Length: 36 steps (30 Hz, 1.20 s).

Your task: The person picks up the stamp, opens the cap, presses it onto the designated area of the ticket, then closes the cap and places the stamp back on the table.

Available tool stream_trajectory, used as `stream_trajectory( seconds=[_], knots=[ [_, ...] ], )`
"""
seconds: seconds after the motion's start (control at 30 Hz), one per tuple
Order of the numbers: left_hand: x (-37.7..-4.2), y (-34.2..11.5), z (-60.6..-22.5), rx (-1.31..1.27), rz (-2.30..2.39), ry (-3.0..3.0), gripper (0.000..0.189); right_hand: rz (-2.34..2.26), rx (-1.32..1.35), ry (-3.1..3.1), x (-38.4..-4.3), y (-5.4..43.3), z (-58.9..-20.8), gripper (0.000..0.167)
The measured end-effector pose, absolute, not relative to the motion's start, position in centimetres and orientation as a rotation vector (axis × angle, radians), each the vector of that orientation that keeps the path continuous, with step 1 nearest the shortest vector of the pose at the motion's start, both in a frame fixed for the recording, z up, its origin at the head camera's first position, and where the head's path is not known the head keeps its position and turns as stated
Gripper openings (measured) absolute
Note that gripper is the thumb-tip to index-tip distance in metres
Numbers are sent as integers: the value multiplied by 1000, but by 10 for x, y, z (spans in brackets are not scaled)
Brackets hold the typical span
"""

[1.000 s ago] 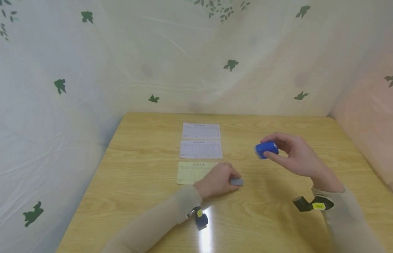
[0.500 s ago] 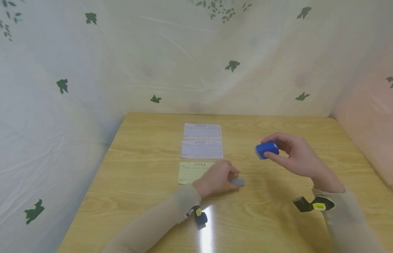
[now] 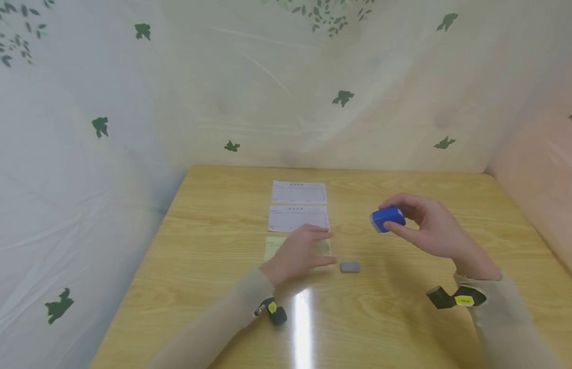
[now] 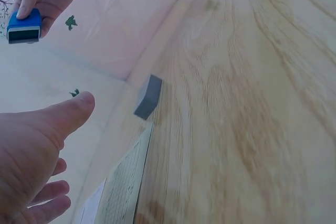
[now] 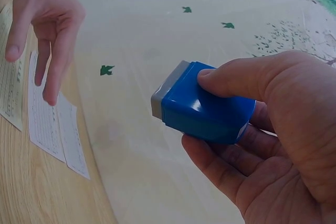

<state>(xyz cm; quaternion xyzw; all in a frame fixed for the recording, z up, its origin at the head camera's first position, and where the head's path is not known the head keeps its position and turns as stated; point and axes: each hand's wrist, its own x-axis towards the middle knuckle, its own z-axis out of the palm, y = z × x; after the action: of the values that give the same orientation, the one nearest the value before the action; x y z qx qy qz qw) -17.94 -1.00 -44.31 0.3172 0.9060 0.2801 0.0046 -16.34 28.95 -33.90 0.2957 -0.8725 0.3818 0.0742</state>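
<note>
My right hand (image 3: pixel 430 228) holds a blue stamp (image 3: pixel 388 219) above the table, thumb on one side and fingers on the other. Its dark stamping face, framed in grey, shows in the left wrist view on the stamp (image 4: pixel 24 34). A small grey block, which looks like the stamp's cap (image 3: pixel 350 267), lies on the wood to the right of the slips. My left hand (image 3: pixel 295 252) hovers with fingers spread and nothing in them, its fingertips a short way left of the cap. Beneath that hand lies a yellow printed slip (image 3: pixel 273 247), partly hidden by it.
Two white printed slips (image 3: pixel 298 192) lie in a column behind the yellow one. The wooden table (image 3: pixel 198 266) meets a pale curtain (image 3: pixel 276 92) with green bird shapes at the back and sides. A bright reflection crosses the tabletop near the front.
My left hand has let go of the grey cap and drawn back to the left, its fingers spreading. The cap stays on the table. My right hand keeps the stamp in place.
</note>
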Motion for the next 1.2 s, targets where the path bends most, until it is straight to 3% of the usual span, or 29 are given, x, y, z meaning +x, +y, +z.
stream_trajectory(
  seconds=[0.5,0.9,1.2],
  knots=[
    [-186,-69,-433,818,872,3018,73,1127,903,-2610,-164,292,-342,38],
    [-186,-126,-415,782,947,3111,103,1143,937,-2605,-164,293,-340,40],
    [-189,-142,-407,831,1093,3169,89,1180,953,-2598,-165,295,-341,40]
  ],
)
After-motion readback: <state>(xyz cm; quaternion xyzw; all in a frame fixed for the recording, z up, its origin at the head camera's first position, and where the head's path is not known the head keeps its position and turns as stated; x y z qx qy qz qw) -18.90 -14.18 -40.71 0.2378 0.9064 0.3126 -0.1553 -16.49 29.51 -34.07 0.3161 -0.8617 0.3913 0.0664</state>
